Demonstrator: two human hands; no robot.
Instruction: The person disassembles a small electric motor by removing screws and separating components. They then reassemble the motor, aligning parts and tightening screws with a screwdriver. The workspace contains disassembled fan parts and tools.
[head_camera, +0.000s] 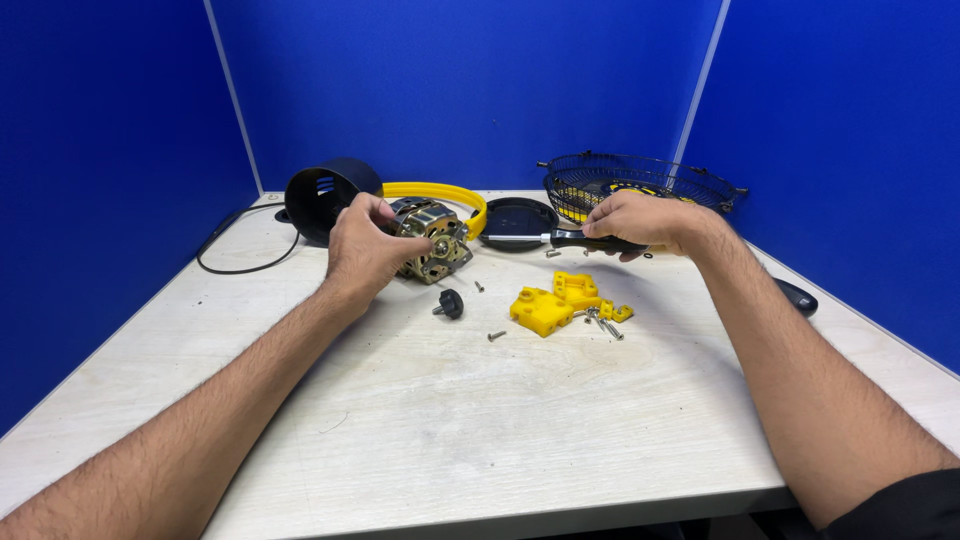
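My left hand grips a small electric motor with copper windings, holding it just above the table at centre left. My right hand holds a black-handled screwdriver level, its shaft pointing left toward the motor's side. A yellow plastic block and smaller yellow pieces lie in front of the screwdriver. Loose screws and a black knob rest on the table between my hands.
A black cylindrical housing lies behind the motor, with a yellow curved bracket and a black round cover. A black wire fan grille sits at back right. A black cable loops at left. Blue partition walls enclose the white table.
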